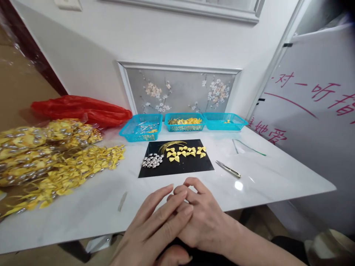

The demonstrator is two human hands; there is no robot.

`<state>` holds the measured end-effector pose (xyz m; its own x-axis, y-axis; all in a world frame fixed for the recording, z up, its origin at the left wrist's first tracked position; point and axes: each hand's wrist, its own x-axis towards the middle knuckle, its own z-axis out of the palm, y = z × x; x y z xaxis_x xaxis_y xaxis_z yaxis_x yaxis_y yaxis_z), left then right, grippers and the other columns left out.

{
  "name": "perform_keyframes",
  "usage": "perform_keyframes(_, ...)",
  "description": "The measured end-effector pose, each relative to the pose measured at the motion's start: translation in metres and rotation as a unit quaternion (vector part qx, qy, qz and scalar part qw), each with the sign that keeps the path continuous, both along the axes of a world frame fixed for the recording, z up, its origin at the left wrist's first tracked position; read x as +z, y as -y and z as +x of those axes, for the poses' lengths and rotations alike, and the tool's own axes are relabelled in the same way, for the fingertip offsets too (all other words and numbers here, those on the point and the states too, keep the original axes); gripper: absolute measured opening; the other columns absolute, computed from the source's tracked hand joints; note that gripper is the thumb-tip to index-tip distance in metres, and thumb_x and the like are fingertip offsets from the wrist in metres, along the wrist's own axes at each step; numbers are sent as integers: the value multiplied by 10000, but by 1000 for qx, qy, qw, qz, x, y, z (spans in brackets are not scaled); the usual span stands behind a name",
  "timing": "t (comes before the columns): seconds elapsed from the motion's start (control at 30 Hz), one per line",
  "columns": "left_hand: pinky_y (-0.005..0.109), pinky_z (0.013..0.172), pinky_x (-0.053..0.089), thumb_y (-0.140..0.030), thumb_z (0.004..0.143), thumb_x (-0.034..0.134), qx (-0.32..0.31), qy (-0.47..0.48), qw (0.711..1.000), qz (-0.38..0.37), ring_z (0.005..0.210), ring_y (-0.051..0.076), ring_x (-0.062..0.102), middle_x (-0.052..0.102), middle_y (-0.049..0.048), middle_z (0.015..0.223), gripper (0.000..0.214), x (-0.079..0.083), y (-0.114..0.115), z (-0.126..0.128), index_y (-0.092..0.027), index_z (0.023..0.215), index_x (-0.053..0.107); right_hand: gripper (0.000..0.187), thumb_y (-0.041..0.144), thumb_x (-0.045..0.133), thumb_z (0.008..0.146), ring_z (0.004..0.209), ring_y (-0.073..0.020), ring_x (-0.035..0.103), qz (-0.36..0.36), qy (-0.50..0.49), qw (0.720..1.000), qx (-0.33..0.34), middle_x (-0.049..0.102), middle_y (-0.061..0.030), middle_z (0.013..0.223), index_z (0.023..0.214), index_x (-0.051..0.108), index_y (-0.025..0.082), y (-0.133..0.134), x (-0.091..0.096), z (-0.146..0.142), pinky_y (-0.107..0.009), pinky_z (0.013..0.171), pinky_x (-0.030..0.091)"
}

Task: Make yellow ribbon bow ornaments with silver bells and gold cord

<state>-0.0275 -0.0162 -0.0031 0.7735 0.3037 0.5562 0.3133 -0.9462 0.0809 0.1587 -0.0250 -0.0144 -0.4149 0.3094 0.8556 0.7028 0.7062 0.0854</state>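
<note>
At the table's front edge my left hand (161, 225) lies over my right hand (201, 218), its fingers stretched out and apart. The fingers of my right hand are bent and partly hidden beneath the left; I see nothing in either hand. Just beyond them is a black mat (177, 169). Silvery beads (152, 161) are gathered on its left side. Yellow petal-shaped pieces (183, 152) lie in rows to the right of the beads, with thin golden stems (172, 145) behind. Right of the mat, a pair of thread snips (229, 169) rests on the white table (266, 181).
Three blue baskets stand along the wall: one with pins (126, 132), one full of yellow pieces (184, 129), one with few pieces (226, 126). Finished-looking yellow sprays (74, 166) heap at left, before a red mesh bag (80, 109). A green strip (252, 148) lies at right.
</note>
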Motion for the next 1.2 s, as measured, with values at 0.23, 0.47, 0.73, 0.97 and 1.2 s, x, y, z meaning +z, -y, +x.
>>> perform_keyframes(0.23,365,1056,508,-123,884,655,-17,73,986,-146,1318,267,560,676,-22,1366,539,3,2,-2,-417,1334,621,265,42,467,834,760,-169,546,-17,-33,999,20,653,-18,707,649,579,196,5,2,2,-367,836,426)
perform_keyframes(0.47,369,1065,480,-76,852,644,-10,150,956,-254,1235,279,619,734,28,1264,427,2,6,7,-342,1174,730,286,113,485,939,753,-176,559,-43,1,999,11,659,-11,737,694,602,206,8,-8,1,-388,821,406)
perform_keyframes(0.73,350,977,518,-462,955,553,79,371,705,-599,1173,287,643,735,71,1231,321,0,2,21,-263,975,804,301,70,412,1003,680,-129,592,-155,-64,983,78,713,4,788,825,622,192,9,-1,6,-306,690,434)
perform_keyframes(0.97,337,912,560,-392,971,563,23,411,439,-799,1006,235,721,792,120,1054,338,-2,1,22,-141,1004,787,190,46,599,921,711,-101,655,-289,-189,932,109,719,39,782,836,664,202,13,27,24,-225,680,488)
perform_keyframes(1.2,302,820,602,-374,902,679,16,367,404,-838,934,239,762,811,148,1004,303,-7,4,19,-107,994,788,180,47,662,884,664,-86,629,-265,-202,941,53,700,67,757,820,653,214,9,43,32,-194,656,484)
